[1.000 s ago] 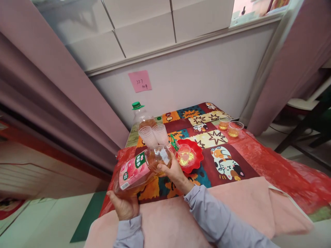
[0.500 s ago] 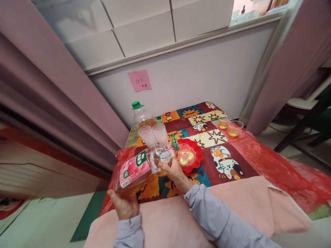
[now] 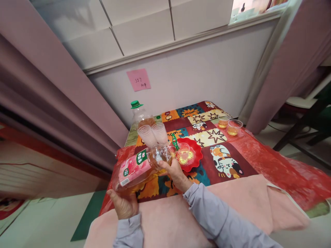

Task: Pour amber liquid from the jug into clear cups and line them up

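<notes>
Juice bottle (image 3: pixel 136 167) with pink label: was held tilted above the near-left corner of the table (image 3: pixel 132 136), aimed toward the clear plastic cup (image 3: pixel 184 148) standing in the red scalloped dish (image 3: pixel 196 161), perhaps so nested to catch drips. Was grasped at the base by the left hand (image 3: pixel 126 205), likely to bear weight, and near the neck by the right hand (image 3: pixel 176 174), likely to steer. Toward the far-right corner: two cups of amber drink (image 3: pixel 234 128), presumably set clear of elbows.
</notes>
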`<state>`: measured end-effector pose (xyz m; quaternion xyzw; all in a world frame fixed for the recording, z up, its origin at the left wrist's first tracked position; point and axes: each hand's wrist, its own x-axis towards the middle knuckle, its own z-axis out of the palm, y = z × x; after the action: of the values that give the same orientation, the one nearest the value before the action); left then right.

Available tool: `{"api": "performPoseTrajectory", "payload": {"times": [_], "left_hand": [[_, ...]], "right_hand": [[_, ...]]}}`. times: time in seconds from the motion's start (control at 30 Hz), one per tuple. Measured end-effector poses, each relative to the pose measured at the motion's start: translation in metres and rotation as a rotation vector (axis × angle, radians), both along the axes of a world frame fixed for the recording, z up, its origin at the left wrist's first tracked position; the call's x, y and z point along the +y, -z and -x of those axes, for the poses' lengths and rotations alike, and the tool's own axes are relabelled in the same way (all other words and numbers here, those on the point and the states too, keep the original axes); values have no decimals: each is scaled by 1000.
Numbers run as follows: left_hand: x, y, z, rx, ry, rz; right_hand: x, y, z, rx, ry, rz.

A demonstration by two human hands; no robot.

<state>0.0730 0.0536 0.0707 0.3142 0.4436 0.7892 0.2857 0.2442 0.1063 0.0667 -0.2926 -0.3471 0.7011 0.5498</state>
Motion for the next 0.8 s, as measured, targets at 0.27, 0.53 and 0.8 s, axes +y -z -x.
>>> {"api": "performPoseTrajectory", "payload": {"times": [0.27,0.53,0.8], "left_hand": [[-1,3,7,-8,28,12],[-2,2,6,4,42,7],[-1,3,7,-38,27,21]], "right_hand": [[-3,-3,-1,22,8,1],[-2,0,-1,12,3,13],[-4,-4,-2,19,2,10]]}}
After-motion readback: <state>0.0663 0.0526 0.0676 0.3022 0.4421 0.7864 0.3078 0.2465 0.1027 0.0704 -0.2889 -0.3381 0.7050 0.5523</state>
